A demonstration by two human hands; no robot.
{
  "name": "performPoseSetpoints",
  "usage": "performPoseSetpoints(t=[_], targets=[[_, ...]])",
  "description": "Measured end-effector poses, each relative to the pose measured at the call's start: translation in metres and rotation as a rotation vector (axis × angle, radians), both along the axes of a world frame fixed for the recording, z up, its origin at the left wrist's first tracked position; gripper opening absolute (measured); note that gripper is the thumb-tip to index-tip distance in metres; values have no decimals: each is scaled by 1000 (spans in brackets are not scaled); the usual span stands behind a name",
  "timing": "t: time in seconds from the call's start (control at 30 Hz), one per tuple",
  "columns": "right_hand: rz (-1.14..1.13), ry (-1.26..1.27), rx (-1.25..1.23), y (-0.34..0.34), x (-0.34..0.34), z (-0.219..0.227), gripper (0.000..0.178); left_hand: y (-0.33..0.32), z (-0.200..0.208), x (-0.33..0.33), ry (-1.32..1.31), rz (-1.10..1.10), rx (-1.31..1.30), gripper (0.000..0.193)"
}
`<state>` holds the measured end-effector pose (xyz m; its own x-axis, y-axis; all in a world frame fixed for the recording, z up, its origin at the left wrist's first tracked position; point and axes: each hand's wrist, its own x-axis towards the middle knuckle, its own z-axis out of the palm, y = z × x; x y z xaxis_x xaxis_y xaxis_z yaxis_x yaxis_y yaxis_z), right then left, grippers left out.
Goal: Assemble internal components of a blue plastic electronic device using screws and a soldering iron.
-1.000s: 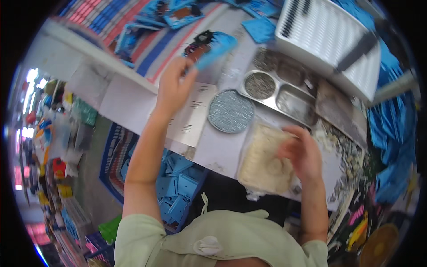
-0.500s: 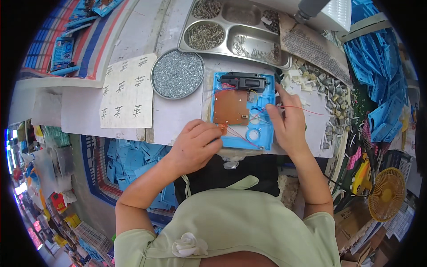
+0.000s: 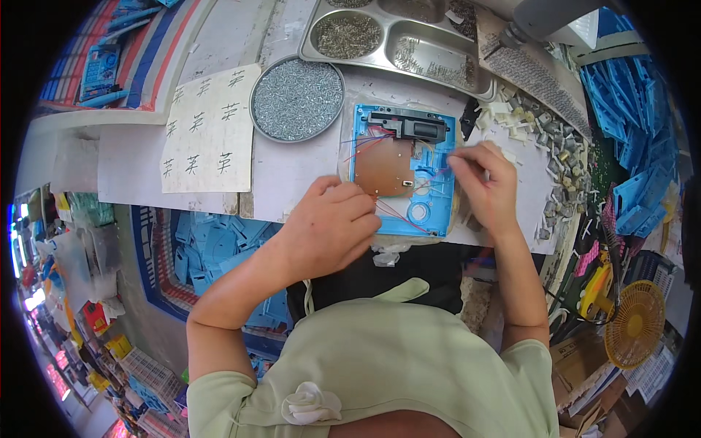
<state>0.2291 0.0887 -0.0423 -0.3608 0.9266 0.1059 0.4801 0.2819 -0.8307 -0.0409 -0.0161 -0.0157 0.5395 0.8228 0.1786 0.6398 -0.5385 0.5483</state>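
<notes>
A light-blue plastic casing (image 3: 442,212) lies on the worktable in front of me. It holds a brown circuit board (image 3: 383,166), a black plastic module (image 3: 416,130) along its far edge and thin red and blue wires. My left hand (image 3: 334,225) rests over the casing's near left corner, fingers curled at the board's edge; what they grip is hidden. At the casing's right side, my right hand (image 3: 491,184) pinches thumb and forefinger together where a thin wire (image 3: 440,170) runs to the fingertips.
Beyond the casing stand a round tray of small screws (image 3: 298,98) and a compartmented metal tray (image 3: 380,57). Small motors (image 3: 566,164) are heaped to the right, below a grey tool (image 3: 537,22). Blue casings (image 3: 634,182) are piled farther right. A marked paper (image 3: 208,135) lies left.
My right hand has drawn back from the casing's right edge and now pinches. The red wire's loose end no longer shows to the right. My left hand has shifted slightly right, covering the copper-coloured tab.
</notes>
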Motion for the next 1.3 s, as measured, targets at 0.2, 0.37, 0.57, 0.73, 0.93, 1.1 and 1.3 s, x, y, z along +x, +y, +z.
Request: performPoseSetpoints(t=[0.2,0.37,0.57,0.73,0.93,1.1,1.3], targets=[[698,-148,59,-58,1,65,22,-9,-9,48,-98,4,-12,49],[522,-273,411,-41,-12,30,39,-19,-21,33,-154,-130,150,38],[425,-293,446,-68,-50,17,34,-41,-31,-6,-80,336,200,13],[417,-246,465,-79,-73,12,34,-69,-35,5,1,278,-58,16],[407,-321,433,-82,-77,10,33,-43,-11,-17,-152,78,-200,21],[617,-301,356,-39,-45,48,30,-24,-38,-25,-235,65,40,18],[-307,-132,327,188,58,110,16,-11,-34,-25,-289,-11,27,18]])
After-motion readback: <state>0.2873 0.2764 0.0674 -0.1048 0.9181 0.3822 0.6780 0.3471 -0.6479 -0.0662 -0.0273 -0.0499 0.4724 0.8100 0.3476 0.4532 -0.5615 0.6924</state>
